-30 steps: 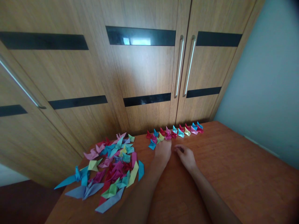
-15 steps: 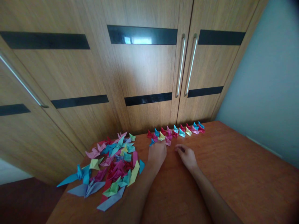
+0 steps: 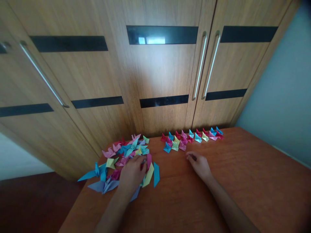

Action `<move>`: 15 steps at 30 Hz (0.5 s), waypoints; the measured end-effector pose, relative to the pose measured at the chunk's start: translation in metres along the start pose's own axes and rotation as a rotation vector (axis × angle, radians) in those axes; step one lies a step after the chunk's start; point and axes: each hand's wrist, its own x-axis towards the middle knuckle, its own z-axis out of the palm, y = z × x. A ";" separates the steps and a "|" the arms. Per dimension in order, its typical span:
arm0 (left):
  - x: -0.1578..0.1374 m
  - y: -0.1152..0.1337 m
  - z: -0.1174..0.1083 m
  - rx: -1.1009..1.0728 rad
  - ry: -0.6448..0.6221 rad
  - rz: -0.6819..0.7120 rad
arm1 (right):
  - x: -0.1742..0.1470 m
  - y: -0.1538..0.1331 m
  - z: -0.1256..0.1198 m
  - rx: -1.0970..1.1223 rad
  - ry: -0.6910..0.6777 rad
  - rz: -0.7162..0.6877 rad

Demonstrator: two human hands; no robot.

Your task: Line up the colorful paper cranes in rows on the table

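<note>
My left hand (image 3: 133, 173) is over the pile of folded paper cranes (image 3: 132, 147) on the left, its fingers curled down among them. Between thumb and fingertips a bit of bluish paper may show, but the hand hides what it grips. My right hand (image 3: 200, 165) rests on the table with its fingers curled together and nothing visible in them. Beyond it, small origami cranes stand in short rows, among them a blue one (image 3: 167, 148), a pale yellow one (image 3: 175, 145) and a pink one (image 3: 182, 145).
The reddish-brown wooden table (image 3: 243, 181) meets a wooden wardrobe (image 3: 160, 71) with metal handles at the back. A pale wall (image 3: 279, 106) bounds the right side. Large-winged cranes (image 3: 103, 186) lie close to the table's left edge.
My left hand has moved from the rows back to the pile on the left. A pale yellow crane now shows in the front row where the hand was. The view has turned left.
</note>
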 end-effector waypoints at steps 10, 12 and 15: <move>-0.040 -0.111 -0.029 0.118 0.123 -0.263 | -0.028 -0.040 0.027 -0.147 -0.253 -0.221; -0.042 -0.117 -0.031 0.134 0.080 -0.313 | -0.033 -0.047 0.030 -0.184 -0.273 -0.260; -0.042 -0.113 -0.031 0.116 -0.010 -0.260 | -0.041 -0.058 0.036 -0.226 -0.269 -0.314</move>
